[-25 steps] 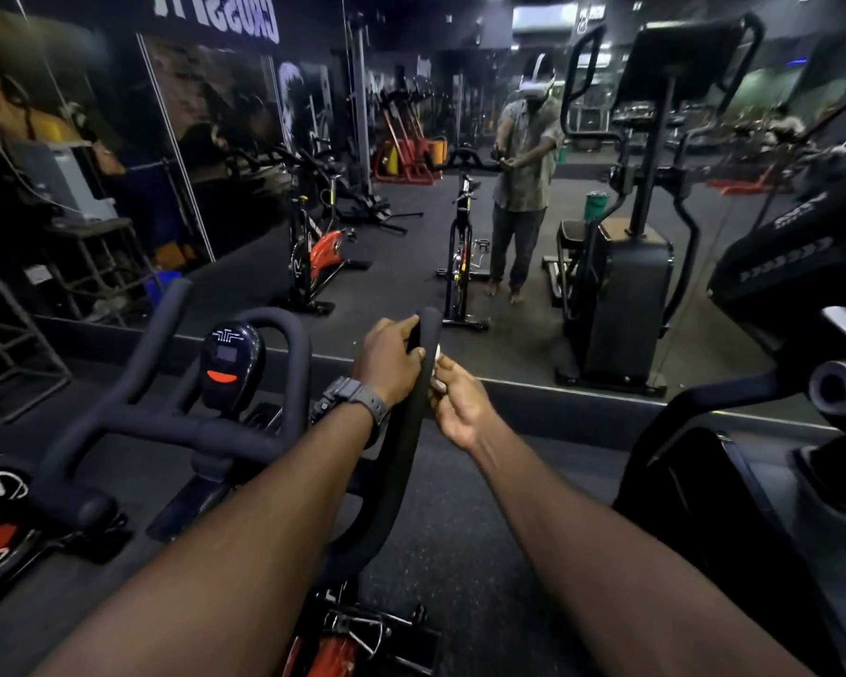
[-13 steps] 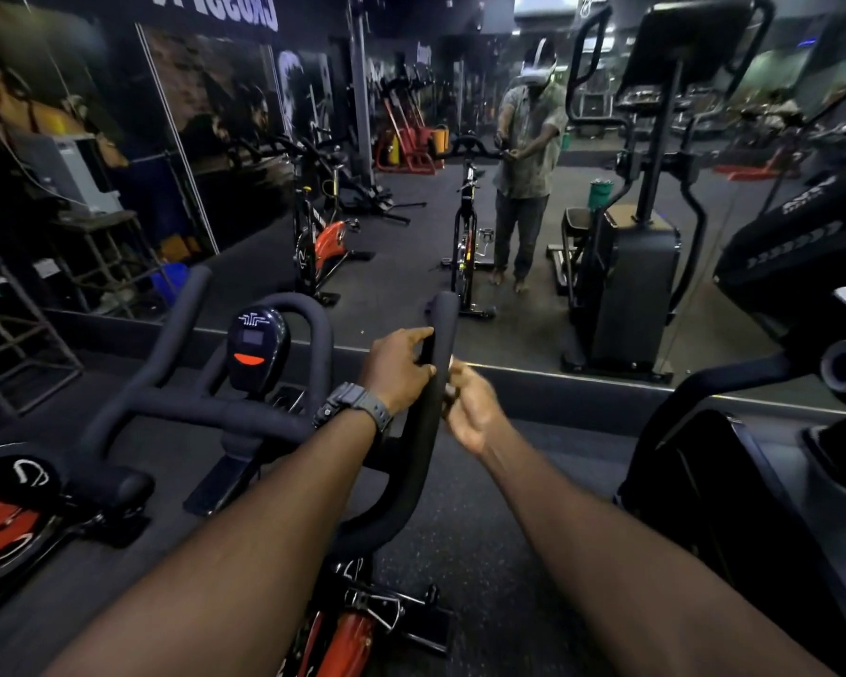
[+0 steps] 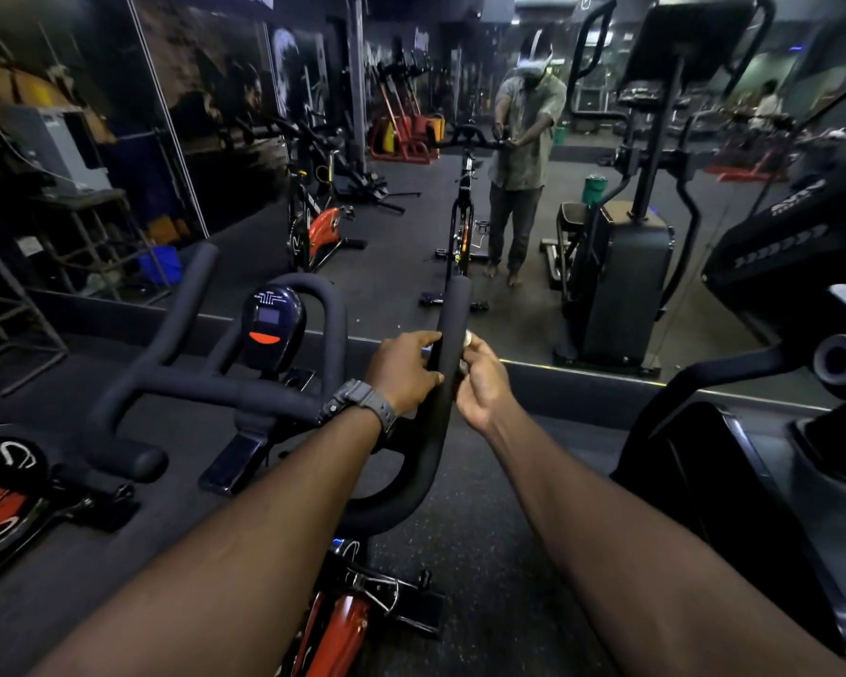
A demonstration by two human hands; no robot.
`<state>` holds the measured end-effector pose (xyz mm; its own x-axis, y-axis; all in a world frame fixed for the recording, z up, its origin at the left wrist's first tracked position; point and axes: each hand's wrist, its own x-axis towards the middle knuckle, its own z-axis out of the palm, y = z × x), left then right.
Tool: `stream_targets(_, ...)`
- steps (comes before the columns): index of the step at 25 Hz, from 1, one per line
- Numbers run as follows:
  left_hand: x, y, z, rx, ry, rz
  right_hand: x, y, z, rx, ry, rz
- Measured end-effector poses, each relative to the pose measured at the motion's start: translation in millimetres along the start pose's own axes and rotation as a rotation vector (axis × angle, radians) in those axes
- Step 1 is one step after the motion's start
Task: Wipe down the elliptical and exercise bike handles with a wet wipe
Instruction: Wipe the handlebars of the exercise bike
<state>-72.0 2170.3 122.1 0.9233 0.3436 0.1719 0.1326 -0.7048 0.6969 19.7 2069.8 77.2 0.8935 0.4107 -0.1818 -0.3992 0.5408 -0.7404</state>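
The exercise bike's black foam handlebar [image 3: 201, 383] spreads in front of me, with a small console [image 3: 270, 324] at its centre. Its right horn [image 3: 453, 310] rises upright between my hands. My left hand [image 3: 404, 368], a grey watch on its wrist, grips the horn from the left. My right hand [image 3: 477, 378] is curled against the horn's right side and pinches a small white wipe [image 3: 468, 338], of which only a scrap shows above the fingers. The elliptical [image 3: 777, 383] stands dark at my right.
A wall mirror [image 3: 401, 227] ahead reflects me, the bike and the elliptical. Another bike's red-and-black flywheel [image 3: 1, 500] sits at the lower left. A metal rack [image 3: 1, 324] stands at the far left. Dark rubber floor [image 3: 484, 554] lies below.
The camera has shifted, so the bike sits further right in view. Both hands stay on the right horn; the right hand with the wipe has moved slightly along it.
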Motion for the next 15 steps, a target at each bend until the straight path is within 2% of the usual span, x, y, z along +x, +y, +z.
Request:
stream_targets(5,-7,-4,-4,0.018,-0.017,0.001,-70,62,-29,-0.041,-0.070,0.150)
stream_targets(7,-12,-3,-7,0.024,-0.042,0.020,-62,55,-28,-0.052,-0.052,0.112)
stream_targets(11,-20,-8,-11,0.063,-0.080,0.058,-30,13,-3,0.006,0.059,-0.089)
stream_targets(13,-22,-7,-12,0.057,-0.074,0.052,-56,34,-12,-0.049,0.082,-0.056)
stream_targets(15,-22,-7,-12,0.054,-0.080,0.040,-94,62,-25,-0.073,0.037,0.032)
